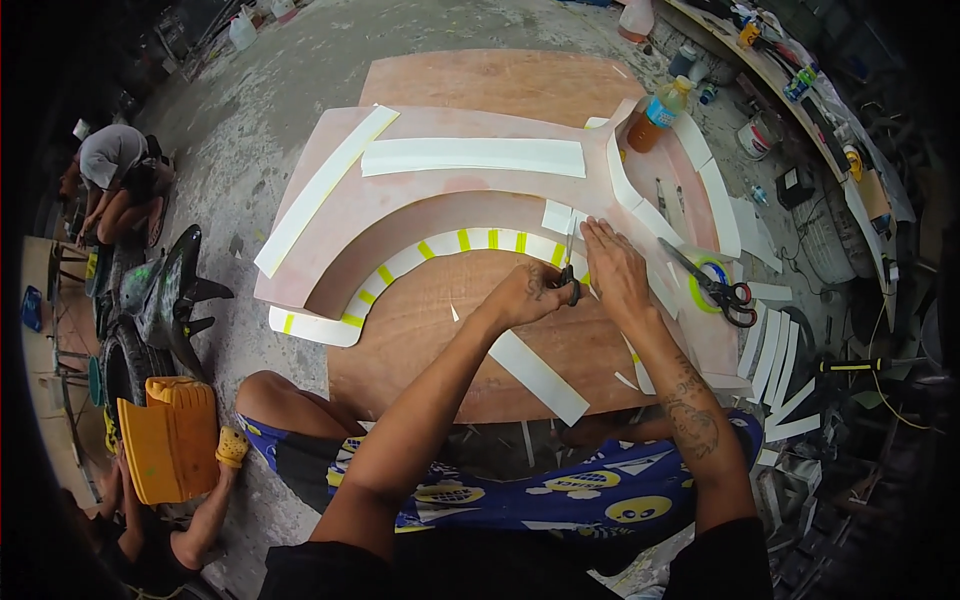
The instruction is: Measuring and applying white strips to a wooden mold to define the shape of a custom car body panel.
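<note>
Left hand (527,294) grips black-handled metal scissors (570,275); right hand (615,263) extends flat, hold unclear; amber-filled clear plastic bottle (657,117) stands at one o'clock.

the panel (480,125) is pale pink and the board (400,370) is brown. the flat strips (470,158) are white, and the curved strip (443,244) is white with bright yellow stripes. the bottle (650,130) is orange-brown with a blue label. the tape roll (697,290) is yellow-green. the shorts (520,510) are blue with yellow smiley faces and white bits. the small scissors (568,278) have black handles.
</note>
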Demonstrator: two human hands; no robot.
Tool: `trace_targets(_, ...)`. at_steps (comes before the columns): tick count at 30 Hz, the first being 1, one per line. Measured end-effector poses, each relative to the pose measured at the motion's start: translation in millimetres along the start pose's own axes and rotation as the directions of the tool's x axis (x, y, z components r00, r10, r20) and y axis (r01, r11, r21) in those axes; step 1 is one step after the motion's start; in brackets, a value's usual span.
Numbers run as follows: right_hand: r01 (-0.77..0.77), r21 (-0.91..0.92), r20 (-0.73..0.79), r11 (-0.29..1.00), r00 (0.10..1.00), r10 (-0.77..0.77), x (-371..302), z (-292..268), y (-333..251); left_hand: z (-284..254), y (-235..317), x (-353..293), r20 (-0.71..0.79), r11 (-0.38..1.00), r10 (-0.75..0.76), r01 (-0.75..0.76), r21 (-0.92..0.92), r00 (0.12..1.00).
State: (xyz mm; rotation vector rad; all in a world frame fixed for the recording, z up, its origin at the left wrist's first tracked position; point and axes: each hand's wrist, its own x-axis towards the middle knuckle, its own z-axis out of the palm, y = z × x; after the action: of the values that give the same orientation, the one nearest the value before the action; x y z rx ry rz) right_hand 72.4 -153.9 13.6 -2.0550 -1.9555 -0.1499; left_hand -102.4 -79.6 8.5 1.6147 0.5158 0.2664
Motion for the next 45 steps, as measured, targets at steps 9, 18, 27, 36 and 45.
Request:
trace_targets(9, -0.020, 0.058, -0.036, 0.998, 0.999, 0.022, 5.2, -2.8, 2.4, -5.1, 1.2, 1.8, -0.039, 0.996, -0.002, 0.006, 0.090, 0.999)
trace_targets(18, -0.018, 0.066, -0.039, 0.998, 0.999, 0.020, 2.0, -1.9, 1.9, -9.7, 17.1, 6.0, -0.026, 0.993, -0.093, 0.095, 0.073, 0.995)
trace_targets(27, 0.043, 0.032, -0.105, 0.999, 0.994, -0.039, 3.1, -0.7, 3.3, -18.3, 22.5, 11.5, 0.024, 0.995, -0.092, 0.091, 0.037, 0.996)
trace_targets(36, -0.014, 0.050, 0.012, 0.999, 1.000, 0.014, 1.0, -3.7, 2.4, -17.4, 19.9, 13.2, 0.031, 0.996, -0.078, 0.077, 0.034, 0.996)
trace_targets(45, -0.016, 0.052, 0.001, 0.999, 1.000, 0.016, 1.4, -2.5, 4.1, -19.6, 18.0, 17.4, 0.058, 0.997, -0.081, 0.081, 0.006, 0.995)
